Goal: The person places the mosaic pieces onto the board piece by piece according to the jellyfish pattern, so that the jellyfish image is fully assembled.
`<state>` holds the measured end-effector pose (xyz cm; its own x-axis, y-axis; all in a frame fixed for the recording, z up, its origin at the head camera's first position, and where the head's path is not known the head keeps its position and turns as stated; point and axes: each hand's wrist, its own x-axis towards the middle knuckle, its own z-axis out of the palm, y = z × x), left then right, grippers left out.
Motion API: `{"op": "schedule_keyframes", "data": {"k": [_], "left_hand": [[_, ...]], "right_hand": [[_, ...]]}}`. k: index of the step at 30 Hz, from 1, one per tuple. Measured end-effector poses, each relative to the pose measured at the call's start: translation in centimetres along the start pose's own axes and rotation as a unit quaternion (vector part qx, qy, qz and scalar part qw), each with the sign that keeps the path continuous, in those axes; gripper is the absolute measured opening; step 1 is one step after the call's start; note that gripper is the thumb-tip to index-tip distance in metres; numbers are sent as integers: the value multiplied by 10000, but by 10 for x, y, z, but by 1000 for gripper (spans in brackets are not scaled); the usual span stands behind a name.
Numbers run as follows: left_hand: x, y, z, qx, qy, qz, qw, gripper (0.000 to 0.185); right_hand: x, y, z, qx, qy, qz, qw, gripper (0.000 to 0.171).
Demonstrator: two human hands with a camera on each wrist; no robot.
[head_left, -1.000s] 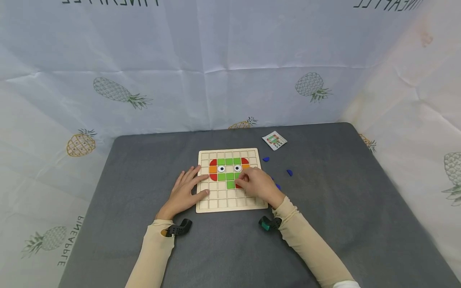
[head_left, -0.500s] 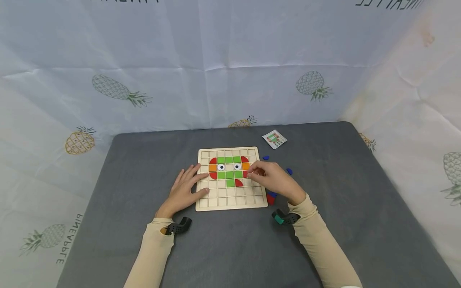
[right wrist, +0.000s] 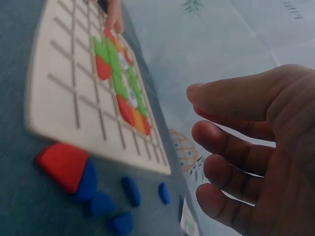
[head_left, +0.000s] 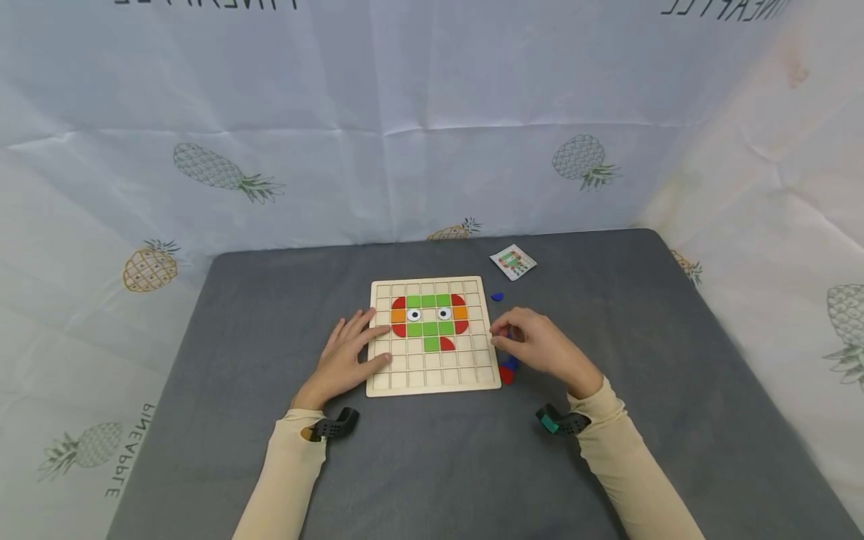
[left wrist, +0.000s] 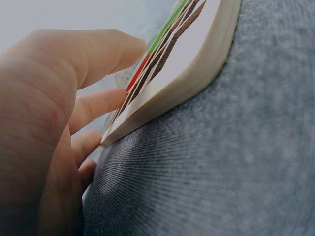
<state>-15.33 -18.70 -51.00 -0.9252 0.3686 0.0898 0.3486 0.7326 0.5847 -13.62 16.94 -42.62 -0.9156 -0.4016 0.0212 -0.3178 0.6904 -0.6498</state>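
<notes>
Board [head_left: 412,379] pale wood, grid-lined; tiles on it green squares [head_left: 429,328], red quarter-rounds [head_left: 399,303], orange squares [head_left: 399,316], two white eyes with black pupils [head_left: 414,315]; table [head_left: 236,337] grey; loose red piece [head_left: 506,374] and blue pieces [head_left: 497,296] by board's right edge; card [head_left: 514,262] white, green-red print, near table's far edge; backdrop [head_left: 432,127] white, pineapple print; sleeves [head_left: 283,480] beige.

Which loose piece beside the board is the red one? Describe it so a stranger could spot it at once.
Find the wooden grid board on the grey table. Just off its near right corner, below the right hand, lies the red piece. It touches a blue piece; every other loose piece there is blue.
</notes>
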Motion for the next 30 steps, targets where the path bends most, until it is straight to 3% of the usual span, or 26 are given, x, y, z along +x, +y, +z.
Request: {"op": "schedule_keyframes", "data": {"k": [6,13,19,30], "left_hand": [[0,0,0,2,3,-14,10000,53],[0,1,0,27,-38,-66,10000,53],[0,1,0,23,-35,-84,10000,53],[0,1,0,21,-42,-80,10000,53]], "right_hand": [[-12,19,5,-518,-371,-159,9978,23],[-20,28,10,-716,-881,-258,9932,23],[-22,31,15,-842,-1164,83,9896,28],[-23,29,19,-1376,-1268,459,9813,36]]}}
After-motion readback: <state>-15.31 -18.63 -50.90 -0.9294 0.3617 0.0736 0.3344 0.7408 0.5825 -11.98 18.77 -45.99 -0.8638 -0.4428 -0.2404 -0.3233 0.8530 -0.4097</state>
